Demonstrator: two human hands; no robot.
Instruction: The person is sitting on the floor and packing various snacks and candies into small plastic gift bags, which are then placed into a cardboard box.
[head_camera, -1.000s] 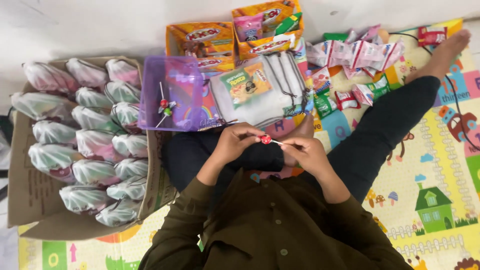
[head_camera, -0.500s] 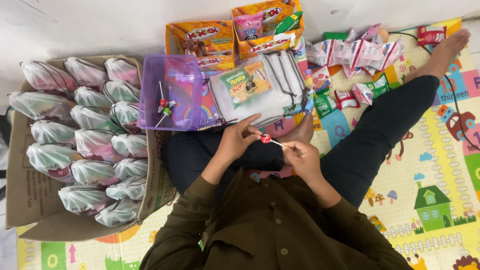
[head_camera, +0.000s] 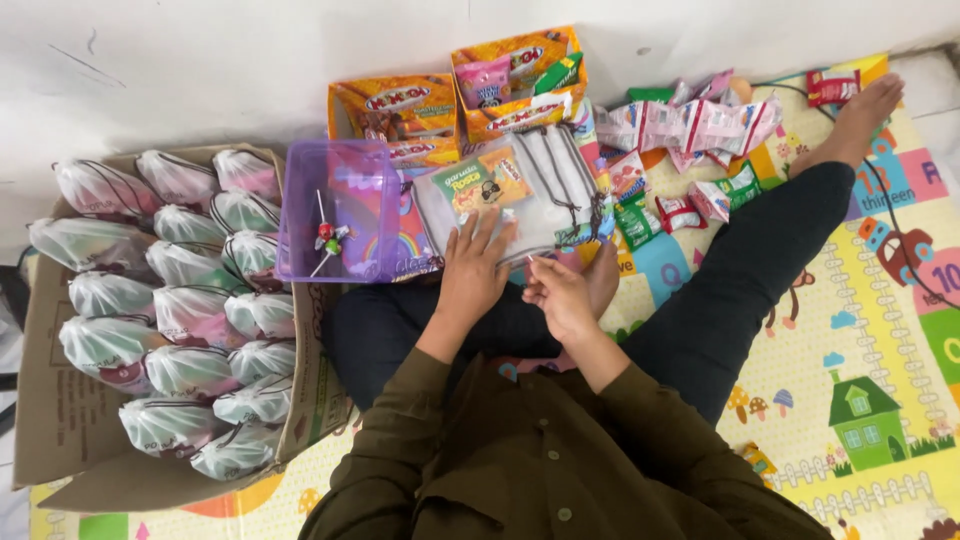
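Note:
I sit cross-legged on a play mat. My left hand (head_camera: 475, 272) lies with its fingers spread on the top mesh drawstring pouch (head_camera: 545, 195) of a stack in front of my knees. A green-and-orange snack packet (head_camera: 482, 182) lies on that pouch. My right hand (head_camera: 560, 298) pinches a lollipop by its thin white stick (head_camera: 532, 260), just right of the left hand at the pouch's near edge. The lollipop's head is hidden.
A purple see-through tub (head_camera: 340, 210) with a few lollipops (head_camera: 326, 236) stands left of the pouches. A cardboard box (head_camera: 50, 400) with several filled pouches is at the far left. Orange snack cartons (head_camera: 400, 110) and loose sachets (head_camera: 690, 125) lie beyond, and my bare foot (head_camera: 862, 112) is at the right.
Both hands held the lollipop over my lap. They have since moved forward: the left hand let go and settled on the pouch stack, and the right carried the lollipop to the pouch's edge.

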